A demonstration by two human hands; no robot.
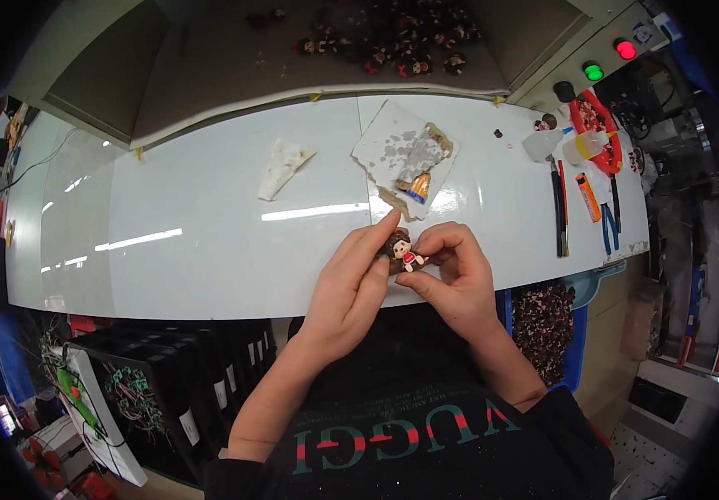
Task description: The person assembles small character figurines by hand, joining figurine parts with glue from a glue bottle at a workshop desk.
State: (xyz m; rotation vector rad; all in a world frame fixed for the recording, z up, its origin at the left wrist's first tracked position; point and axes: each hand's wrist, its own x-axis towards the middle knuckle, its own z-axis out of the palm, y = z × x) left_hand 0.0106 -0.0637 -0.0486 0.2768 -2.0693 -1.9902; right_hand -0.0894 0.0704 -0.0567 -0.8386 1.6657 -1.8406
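Between my two hands, just over the near edge of the white table, is a small brown figurine with a pale face, pale limbs and a red patch in front. My left hand holds it from the left, fingers stretched along its head and side. On the other side, my right hand pinches it with thumb and curled forefinger. Beyond them lies a white board with grey smears and a small orange and blue tube on it. Part of the figurine is hidden by my fingers.
A crumpled white scrap lies left of the board. At right are brushes, an orange cutter, blue pliers and plastic bottles. An open metal booth with several figurines stands behind. Below the table is a blue bin.
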